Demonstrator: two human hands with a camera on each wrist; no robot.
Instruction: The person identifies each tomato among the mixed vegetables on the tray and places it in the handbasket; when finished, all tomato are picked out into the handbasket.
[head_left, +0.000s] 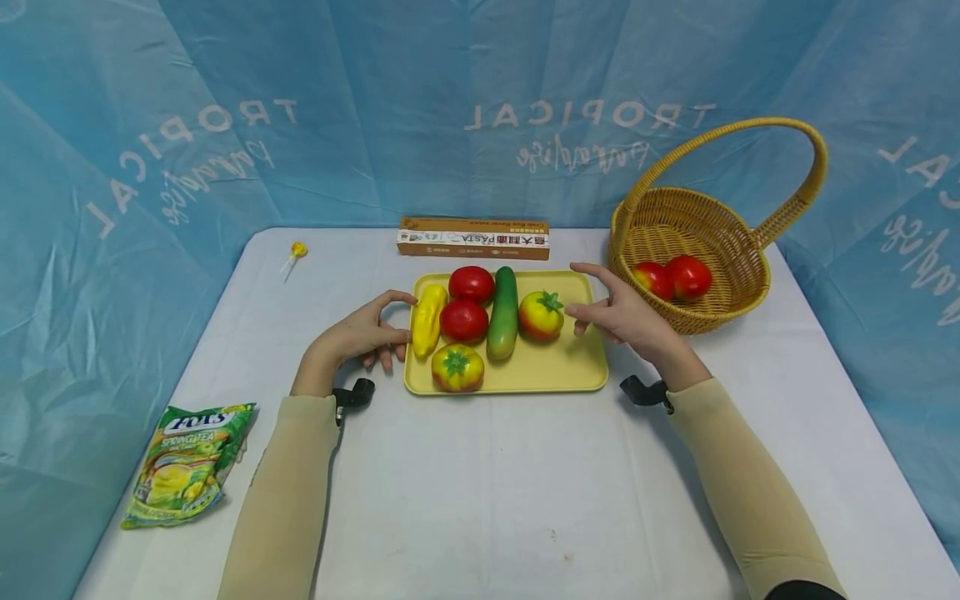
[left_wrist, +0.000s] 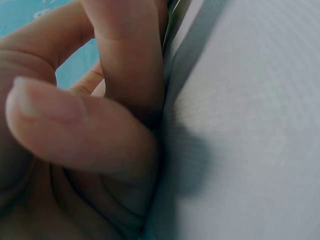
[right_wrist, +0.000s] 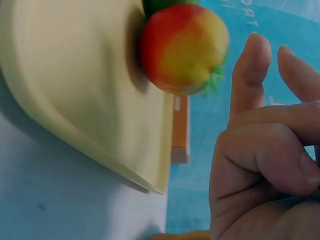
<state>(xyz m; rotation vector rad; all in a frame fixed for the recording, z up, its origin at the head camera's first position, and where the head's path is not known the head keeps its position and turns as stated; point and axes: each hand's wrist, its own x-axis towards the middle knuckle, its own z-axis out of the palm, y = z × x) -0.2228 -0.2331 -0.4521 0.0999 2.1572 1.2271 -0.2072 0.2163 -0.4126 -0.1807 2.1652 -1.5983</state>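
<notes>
A yellow rectangular tray (head_left: 555, 377) holds toy-like produce. My left hand (head_left: 362, 332) is at its left rim, thumb and index finger spread apart beside a yellow banana-shaped fruit (head_left: 428, 321); whether they touch it is unclear. In the left wrist view the loosely bent fingers (left_wrist: 127, 60) are just over the cloth. My right hand (head_left: 621, 310) hovers over the tray's right edge, fingers apart and holding nothing. Its nearest thing is a red-and-yellow tomato (head_left: 541, 317) with green leaves, also in the right wrist view (right_wrist: 182, 47). A cucumber (head_left: 503, 315) lies left of that tomato.
Two red round fruits (head_left: 472, 284) and another leafy tomato (head_left: 457, 368) share the tray. A wicker basket (head_left: 697, 204) with two red fruits stands at back right. A pasta box (head_left: 473, 239) lies behind the tray, a lollipop (head_left: 298, 250) back left, a candy bag (head_left: 187, 465) front left.
</notes>
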